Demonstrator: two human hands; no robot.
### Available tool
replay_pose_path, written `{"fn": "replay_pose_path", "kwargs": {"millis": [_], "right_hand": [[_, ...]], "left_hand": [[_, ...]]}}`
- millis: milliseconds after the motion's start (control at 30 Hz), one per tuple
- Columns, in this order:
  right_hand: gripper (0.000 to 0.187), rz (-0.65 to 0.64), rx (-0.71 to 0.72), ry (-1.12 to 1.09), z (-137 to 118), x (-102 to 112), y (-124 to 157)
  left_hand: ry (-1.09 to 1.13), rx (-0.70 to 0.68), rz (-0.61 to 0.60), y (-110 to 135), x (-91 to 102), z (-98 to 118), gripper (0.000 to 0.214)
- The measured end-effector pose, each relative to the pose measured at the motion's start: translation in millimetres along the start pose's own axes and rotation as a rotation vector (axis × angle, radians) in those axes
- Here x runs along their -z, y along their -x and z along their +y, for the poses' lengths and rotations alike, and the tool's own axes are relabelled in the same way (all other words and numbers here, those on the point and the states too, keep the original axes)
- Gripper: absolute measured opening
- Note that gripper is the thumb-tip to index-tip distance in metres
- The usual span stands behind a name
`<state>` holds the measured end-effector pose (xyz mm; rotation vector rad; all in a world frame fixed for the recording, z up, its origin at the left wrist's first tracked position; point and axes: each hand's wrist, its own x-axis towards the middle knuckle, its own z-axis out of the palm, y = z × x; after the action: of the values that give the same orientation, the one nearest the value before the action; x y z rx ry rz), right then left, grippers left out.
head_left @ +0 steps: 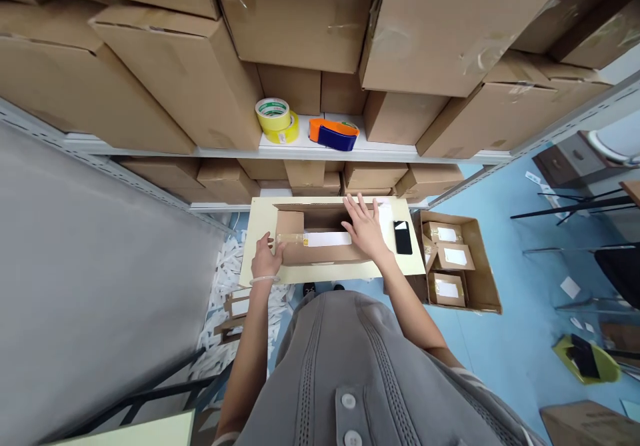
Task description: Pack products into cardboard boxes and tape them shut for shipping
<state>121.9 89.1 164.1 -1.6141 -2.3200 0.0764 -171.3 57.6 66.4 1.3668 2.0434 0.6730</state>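
- Currently, the long cardboard box (325,254) lies on the cream tabletop (262,218), white label (327,239) and clear tape (290,238) already on; its far side appears unclosed.
- Left hand (267,259): at the left end; grip cannot be told.
- Right hand (365,231): fingers spread over the right end.

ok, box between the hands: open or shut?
The box is at least partly open: its shadowed inside shows beyond the white label.

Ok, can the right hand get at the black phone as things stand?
Probably yes: the right hand is spread at the cardboard box, and the phone lies uncovered just to its right on the tabletop.
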Motion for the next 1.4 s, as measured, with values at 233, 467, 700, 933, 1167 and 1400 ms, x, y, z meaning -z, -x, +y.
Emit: {"fn": "replay_pose_path", "kwargs": {"millis": [233, 467, 700, 933, 1167, 1400], "right_hand": [[0.058, -0.047, -0.047, -0.044, -13.1, -33.6, 49.2], [0.059, -0.109, -0.081, 0.006, -17.1, -67.4, 73.1], [0.059, -0.093, -0.093, 0.055, -15.6, -73.5, 64.6], [0.059, -0.092, -0.098, 0.077, -16.4, -72.4, 59.5], [0.059, -0.077, -0.107, 0.024, -19.6, -69.3, 61.9], [0.055, -0.036, -0.03, -0.08, -5.8, -28.6, -12.1]], "left_hand": [[0.052, 0.028, 0.005, 1.9, -3.1, -3.7, 0.054], [-0.006, 0.053, -0.04, 6.7, -1.0, 7.5, 0.048], [-0.296, -0.129, 0.211, 21.9, -7.4, 40.3, 0.06], [-0.378, -0.62, 0.105, 37.1, -41.9, 70.3, 0.062], [-0.398, -0.708, -0.043, 45.9, -59.0, 65.3, 0.061], [-0.401, -0.718, -0.023, 48.0, -58.1, 64.0, 0.06]]}}
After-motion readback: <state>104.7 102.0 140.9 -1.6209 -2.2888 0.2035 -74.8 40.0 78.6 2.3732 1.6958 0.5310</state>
